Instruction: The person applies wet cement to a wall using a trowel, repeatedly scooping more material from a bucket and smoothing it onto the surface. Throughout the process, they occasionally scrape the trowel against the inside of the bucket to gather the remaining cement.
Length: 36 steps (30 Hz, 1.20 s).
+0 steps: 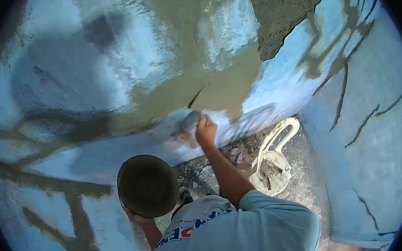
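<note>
My left hand [140, 219] grips the lower edge of a round, dark bucket [148, 186], held up in front of the wall. Its inside looks dark brown-grey. My right hand [206, 131] is closed around a small grey rounded tool [191, 119], whose exact kind I cannot tell. That tool is at the pale blue wall [150, 146], just under a patch of wet-looking grey-brown plaster [228, 83]. A short dark crack [197, 96] runs through the plaster right above the tool.
Bare rough render [282, 13] shows at the upper right. Filled bands [78, 220] and open cracks [362, 126] cross the walls on both sides. A white plastic container [273, 169] with a looped part and dark pieces inside stands on the rubble-strewn ground [304, 183].
</note>
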Available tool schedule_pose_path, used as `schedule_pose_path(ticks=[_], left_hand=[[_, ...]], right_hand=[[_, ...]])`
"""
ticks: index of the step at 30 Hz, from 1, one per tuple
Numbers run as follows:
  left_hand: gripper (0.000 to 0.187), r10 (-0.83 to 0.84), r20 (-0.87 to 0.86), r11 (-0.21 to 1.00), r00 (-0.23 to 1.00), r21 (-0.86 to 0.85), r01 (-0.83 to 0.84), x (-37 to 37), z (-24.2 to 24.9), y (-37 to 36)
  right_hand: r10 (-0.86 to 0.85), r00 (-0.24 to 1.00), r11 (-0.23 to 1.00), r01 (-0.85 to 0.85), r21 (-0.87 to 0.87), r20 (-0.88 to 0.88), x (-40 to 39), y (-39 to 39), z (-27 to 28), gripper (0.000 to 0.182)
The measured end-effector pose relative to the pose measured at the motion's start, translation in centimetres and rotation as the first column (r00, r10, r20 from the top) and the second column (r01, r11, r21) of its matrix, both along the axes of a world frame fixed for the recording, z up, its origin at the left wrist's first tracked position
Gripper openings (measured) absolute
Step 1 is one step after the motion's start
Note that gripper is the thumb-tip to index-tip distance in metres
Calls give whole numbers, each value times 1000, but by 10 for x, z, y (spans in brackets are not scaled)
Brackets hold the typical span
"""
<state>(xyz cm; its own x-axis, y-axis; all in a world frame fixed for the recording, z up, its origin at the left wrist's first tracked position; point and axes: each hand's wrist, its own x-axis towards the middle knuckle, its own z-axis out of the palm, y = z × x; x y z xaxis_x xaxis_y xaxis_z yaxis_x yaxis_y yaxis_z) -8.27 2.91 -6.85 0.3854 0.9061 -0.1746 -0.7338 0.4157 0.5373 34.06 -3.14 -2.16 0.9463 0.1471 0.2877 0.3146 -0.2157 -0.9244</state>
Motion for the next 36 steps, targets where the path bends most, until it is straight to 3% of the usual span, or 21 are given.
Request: schedule_pose_path(ticks=[1, 4, 7, 8, 9, 10, 12, 15, 17, 18, 21, 22, 24, 27, 29, 30, 31, 33, 34, 36], left_hand=[[60, 22, 3, 1000, 1000, -12, -22, 2, -4, -5], [60, 86, 12, 994, 996, -71, -84, 1, -15, -18], [60, 157, 9, 981, 987, -116, -155, -2, -24, -25], [59, 181, -4, 977, 983, -115, -180, -2, -22, -26], [58, 204, -18, 972, 979, -114, -205, -1, -19, -27], [57, 221, -36, 968, 975, -114, -224, -2, -18, -29], [57, 184, 17, 981, 983, -70, -183, -9, -23, -30], [56, 212, -11, 970, 977, -122, -211, -17, -32, -20], [57, 210, -9, 969, 978, -130, -209, -13, -30, -15], [57, 187, 21, 977, 982, -102, -184, -7, -19, -14], [59, 97, 82, 994, 992, -53, -93, -8, -24, -6], [60, 58, 102, 998, 993, -37, -55, -9, -30, -3], [61, 63, 105, 998, 992, -33, -59, -4, -22, -3], [62, 50, 158, 999, 986, 2, -50, -3, -21, 6], [63, 92, 111, 995, 990, -58, -86, -10, -25, 3], [63, 132, 44, 985, 990, -119, -127, -11, -26, 4], [63, 165, -23, 971, 986, -173, -166, -9, -24, 7], [64, 80, 78, 995, 994, -66, -75, -3, -14, 6], [65, 36, 130, 999, 991, -11, -34, 1, -11, 5], [64, -41, 203, 996, 978, 89, 24, -2, -33, 14]], right_hand=[[55, 992, 993, -42, -109, 112, -10, 1, -15, 35], [257, 949, 918, -180, -352, 185, -13, -31, -32, 33], [361, 895, 860, -212, -465, 260, 4, -74, -43, 33], [350, 892, 894, -228, -386, 285, 14, -83, -29, 30], [247, 921, 931, -139, -339, 300, 30, -85, -33, 29], [200, 889, 973, -132, -189, 412, 48, -85, -20, 34], [211, 977, 945, -201, 258, -12, 68, -81, 17, 37], [184, 983, 959, -182, 217, 11, 98, -60, 23, 39], [168, 973, 985, -171, 8, 158, 71, -41, 42, 36], [148, 918, 987, -112, -119, 368, 57, -31, 38, 34], [355, 855, 867, -149, -476, 379, 24, -32, 7, 26], [438, 846, 796, -209, -568, 303, 20, -38, 0, 30], [483, 826, 731, -199, -653, 290, 8, -56, 10, 28], [252, 781, 948, -81, -307, 571, 35, -72, 28, 28], [148, 926, 988, -120, -100, 347, 68, -74, 56, 29], [183, 976, 974, -196, 116, 116, 65, -72, 90, 30], [200, 971, 969, -215, 120, 132, 78, -62, 84, 30], [130, 899, 991, -129, -33, 418, 80, -44, 57, 34], [94, 747, 987, 16, -160, 658, 67, -31, 45, 37], [352, 822, 887, -140, -439, 448, 37, -43, 42, 31]])
